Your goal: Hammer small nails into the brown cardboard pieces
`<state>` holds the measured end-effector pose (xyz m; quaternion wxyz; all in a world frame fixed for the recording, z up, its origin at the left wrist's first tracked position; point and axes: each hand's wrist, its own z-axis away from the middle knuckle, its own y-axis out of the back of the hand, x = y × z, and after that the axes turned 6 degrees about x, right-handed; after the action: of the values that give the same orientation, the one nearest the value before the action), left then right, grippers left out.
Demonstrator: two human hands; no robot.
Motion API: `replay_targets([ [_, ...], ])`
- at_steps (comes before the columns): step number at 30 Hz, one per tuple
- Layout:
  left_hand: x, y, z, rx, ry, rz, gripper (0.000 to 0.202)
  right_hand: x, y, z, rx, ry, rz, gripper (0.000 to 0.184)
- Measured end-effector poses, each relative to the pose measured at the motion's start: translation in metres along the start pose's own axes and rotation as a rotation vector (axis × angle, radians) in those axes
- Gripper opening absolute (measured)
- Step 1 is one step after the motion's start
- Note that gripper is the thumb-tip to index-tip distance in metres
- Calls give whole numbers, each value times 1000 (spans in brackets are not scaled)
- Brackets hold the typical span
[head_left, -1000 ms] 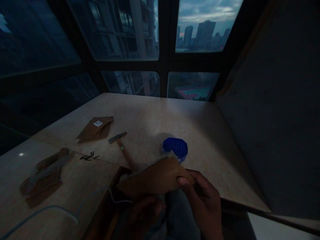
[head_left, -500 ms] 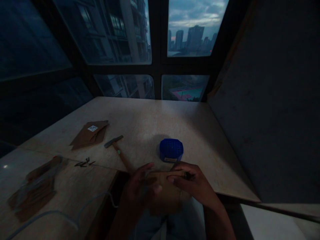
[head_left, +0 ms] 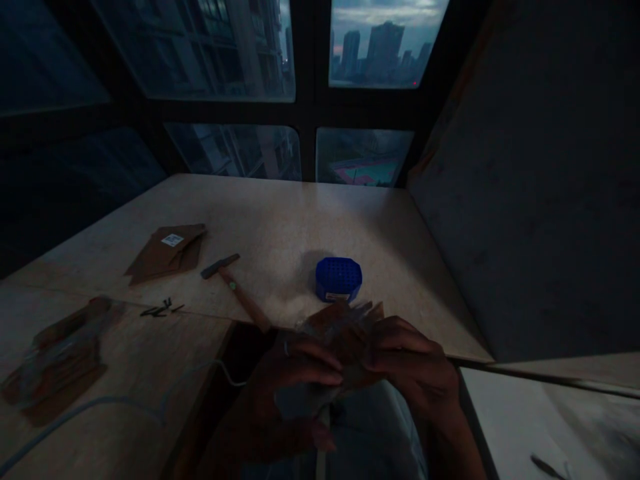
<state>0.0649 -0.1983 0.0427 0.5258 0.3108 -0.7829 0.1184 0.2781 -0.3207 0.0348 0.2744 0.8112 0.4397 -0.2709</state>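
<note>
Over my lap, just in front of the table edge, I hold a piece of brown cardboard [head_left: 345, 330] with clear, shiny plastic over it. My right hand [head_left: 415, 367] pinches its right side between thumb and fingers. On the near left, my left hand [head_left: 300, 373] has its fingers bent over the cardboard's lower edge. A pale grey patch shows under those fingers, too dim to identify. Beyond the cardboard stands a blue octagonal container [head_left: 339, 280] with a grid-patterned top and a small label. To the left lies a hammer [head_left: 245, 300] with a wooden handle.
Flat brown cardboard pieces [head_left: 165, 257] with a white label lie at the left, near several small dark nails or screws [head_left: 161, 309]. Plastic-wrapped cardboard [head_left: 63, 360] and a pale cable [head_left: 100, 401] are nearer. A grey panel [head_left: 540, 200] bounds the right side; windows stand behind.
The cardboard has been turned, and its plastic-covered side now shows. My left hand, blurred and partly apart before, has closed on it. The view has tilted slightly downward.
</note>
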Motion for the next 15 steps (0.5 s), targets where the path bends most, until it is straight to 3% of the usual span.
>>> replay_targets([
  [4, 9, 3, 14, 13, -10, -117, 37, -11, 2, 5, -29, 53, 140, 29],
  [9, 18, -5, 20, 113, -126, -202, 29, -22, -3, 4, -10, 215, 274, 14],
  [15, 25, -7, 28, 150, -13, -341, 23, -26, -4, 10, -30, 218, 317, 12],
])
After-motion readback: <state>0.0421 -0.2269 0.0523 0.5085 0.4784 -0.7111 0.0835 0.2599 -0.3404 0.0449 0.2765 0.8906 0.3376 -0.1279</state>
